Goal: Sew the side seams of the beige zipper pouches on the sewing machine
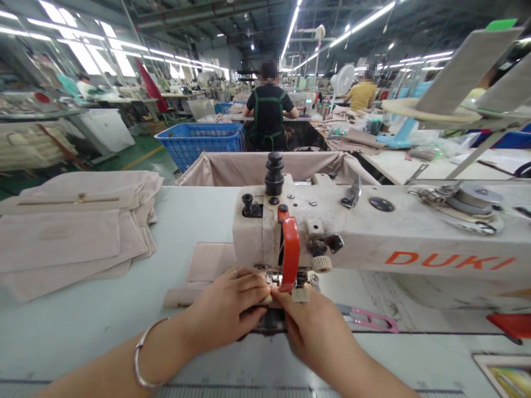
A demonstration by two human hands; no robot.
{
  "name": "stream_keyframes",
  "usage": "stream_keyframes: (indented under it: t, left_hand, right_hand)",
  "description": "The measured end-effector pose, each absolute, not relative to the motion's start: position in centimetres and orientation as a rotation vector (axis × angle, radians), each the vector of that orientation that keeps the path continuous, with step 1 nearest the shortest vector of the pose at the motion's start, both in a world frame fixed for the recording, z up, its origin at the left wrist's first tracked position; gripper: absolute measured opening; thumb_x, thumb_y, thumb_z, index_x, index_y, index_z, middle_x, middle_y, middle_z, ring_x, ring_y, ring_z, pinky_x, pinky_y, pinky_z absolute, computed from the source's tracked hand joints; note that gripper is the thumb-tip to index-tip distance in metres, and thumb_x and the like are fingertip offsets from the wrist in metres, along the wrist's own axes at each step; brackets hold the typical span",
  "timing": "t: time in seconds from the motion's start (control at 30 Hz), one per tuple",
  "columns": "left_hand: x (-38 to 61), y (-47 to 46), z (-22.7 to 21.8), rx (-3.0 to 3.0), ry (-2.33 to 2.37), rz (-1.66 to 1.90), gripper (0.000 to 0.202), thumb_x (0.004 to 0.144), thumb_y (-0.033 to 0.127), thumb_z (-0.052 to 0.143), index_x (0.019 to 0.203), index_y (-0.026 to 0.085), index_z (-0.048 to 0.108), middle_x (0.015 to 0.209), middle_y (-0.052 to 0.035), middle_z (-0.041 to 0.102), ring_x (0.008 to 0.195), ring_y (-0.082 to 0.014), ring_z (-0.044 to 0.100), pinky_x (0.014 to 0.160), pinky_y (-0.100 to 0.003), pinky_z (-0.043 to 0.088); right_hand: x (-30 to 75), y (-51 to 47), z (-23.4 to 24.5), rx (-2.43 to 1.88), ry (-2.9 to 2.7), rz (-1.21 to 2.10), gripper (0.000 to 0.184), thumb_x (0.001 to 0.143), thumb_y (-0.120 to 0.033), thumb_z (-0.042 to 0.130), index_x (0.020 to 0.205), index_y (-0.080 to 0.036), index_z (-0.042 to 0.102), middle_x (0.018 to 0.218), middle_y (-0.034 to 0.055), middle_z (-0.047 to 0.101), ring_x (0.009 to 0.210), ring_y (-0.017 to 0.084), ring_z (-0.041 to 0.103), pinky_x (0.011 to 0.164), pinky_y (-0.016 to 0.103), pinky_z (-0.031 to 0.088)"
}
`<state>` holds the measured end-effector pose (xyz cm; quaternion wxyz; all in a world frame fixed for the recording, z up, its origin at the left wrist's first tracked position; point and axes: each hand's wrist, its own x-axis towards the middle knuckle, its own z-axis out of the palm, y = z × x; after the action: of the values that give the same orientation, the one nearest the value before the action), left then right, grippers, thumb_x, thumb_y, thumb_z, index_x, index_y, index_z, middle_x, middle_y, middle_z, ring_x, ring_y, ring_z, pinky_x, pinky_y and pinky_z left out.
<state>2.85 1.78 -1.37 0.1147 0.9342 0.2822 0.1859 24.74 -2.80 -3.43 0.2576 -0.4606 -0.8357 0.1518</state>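
Observation:
A beige fabric piece [212, 262] lies under the head of the sewing machine [257, 226], its near edge folded into a strip. My left hand [230, 301] rests on this fabric with its fingers drawn together at the needle area, pressing the edge. Close beside it, my right hand [309, 315] pinches the same edge just below the orange guard [289, 251]. The fingertips of both hands nearly meet, and the needle itself is hidden. Pink-handled thread snips [373, 319] lie on the machine bed, right of my right hand.
Stacked beige fabric pieces [78, 221] lie on the table's left. Behind the machine hangs a cloth-lined bin [240, 166], with a blue basket [199, 141] beyond it. Thread cones [464, 72] stand at right. A co-worker [269, 108] sits ahead, facing away.

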Motion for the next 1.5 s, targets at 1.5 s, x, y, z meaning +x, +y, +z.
stream_keyframes:
  t: [1.5]
  left_hand:
    - [3.6, 3.4, -3.3, 2.629, 1.176, 0.713, 0.018, 0.09, 0.015, 0.064, 0.092, 0.025, 0.079, 0.095, -0.0014, 0.08, 0.087, -0.0219, 0.073, 0.084, -0.035, 0.058]
  right_hand:
    - [24.0, -1.2, -3.8, -1.26, -2.21, 0.095, 0.022, 0.09, -0.006, 0.057, 0.1, -0.02, 0.071, 0.099, 0.0097, 0.07, 0.092, 0.023, 0.064, 0.081, 0.033, 0.054]
